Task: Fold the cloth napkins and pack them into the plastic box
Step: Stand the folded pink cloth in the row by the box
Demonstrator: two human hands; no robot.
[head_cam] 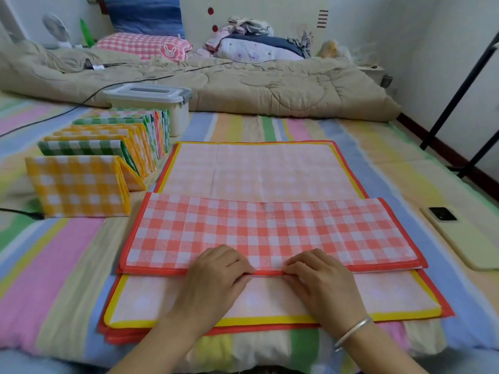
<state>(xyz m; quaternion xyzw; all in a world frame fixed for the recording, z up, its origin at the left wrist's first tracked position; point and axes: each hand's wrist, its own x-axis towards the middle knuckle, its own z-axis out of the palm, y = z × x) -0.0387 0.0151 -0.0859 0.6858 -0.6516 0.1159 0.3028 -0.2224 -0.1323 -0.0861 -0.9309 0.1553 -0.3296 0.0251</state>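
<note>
A red checked napkin [270, 230], folded into a long band, lies across a stack of flat napkins [259, 171] on the bed. My left hand [216, 276] and my right hand [321, 282] sit side by side at the band's near red edge, each pinching that edge with curled fingers. A row of several folded napkins in yellow and green checks [89, 168] stands on the left. Behind that row is the white plastic box [154, 103] with its grey lid on.
A phone [459, 236] lies face down to the right of the stack. A beige quilt [243, 82], pillows and piled clothes fill the far end of the bed. A black cable [54, 114] crosses the striped sheet at left; a dark stand [464, 103] rises at right.
</note>
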